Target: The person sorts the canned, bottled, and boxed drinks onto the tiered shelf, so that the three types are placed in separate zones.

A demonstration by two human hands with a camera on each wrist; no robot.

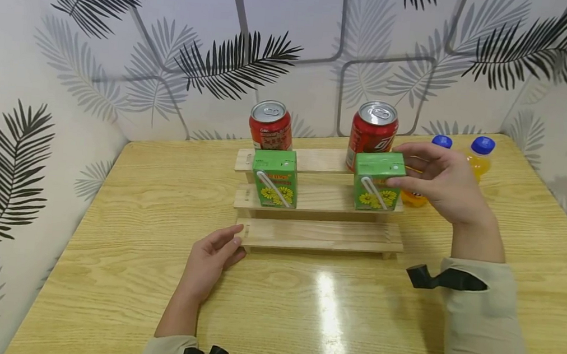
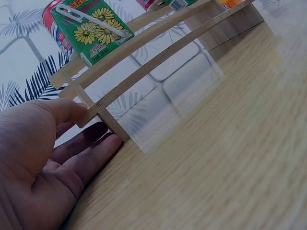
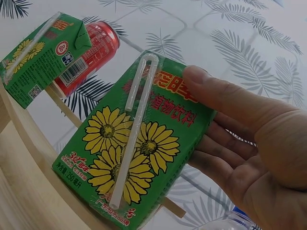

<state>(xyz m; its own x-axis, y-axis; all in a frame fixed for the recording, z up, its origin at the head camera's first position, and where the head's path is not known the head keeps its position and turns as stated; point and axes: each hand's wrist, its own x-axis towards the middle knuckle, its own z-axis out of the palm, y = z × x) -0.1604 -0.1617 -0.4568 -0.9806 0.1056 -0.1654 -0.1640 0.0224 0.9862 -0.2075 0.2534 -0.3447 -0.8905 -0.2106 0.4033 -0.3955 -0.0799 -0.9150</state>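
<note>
A three-step wooden rack [image 1: 319,235] stands on the table. Its top step bears two red cans, one at the left [image 1: 270,126] and one at the right [image 1: 375,130]. On the middle step, a green drink box [image 1: 276,180] with a straw stands at the left. At the right end of that step, my right hand [image 1: 447,183] holds a second green box [image 1: 377,191] by its right side, thumb on the front in the right wrist view. My left hand [image 1: 213,258] touches the left end of the bottom step, thumb on top and fingers beside the leg [image 2: 114,125].
Two orange drink bottles with blue caps [image 1: 441,141] [image 1: 482,145] stand on the table behind my right hand, partly hidden by it. A leaf-patterned wall covering [image 1: 302,83] rises behind and to the left of the table [image 1: 150,199].
</note>
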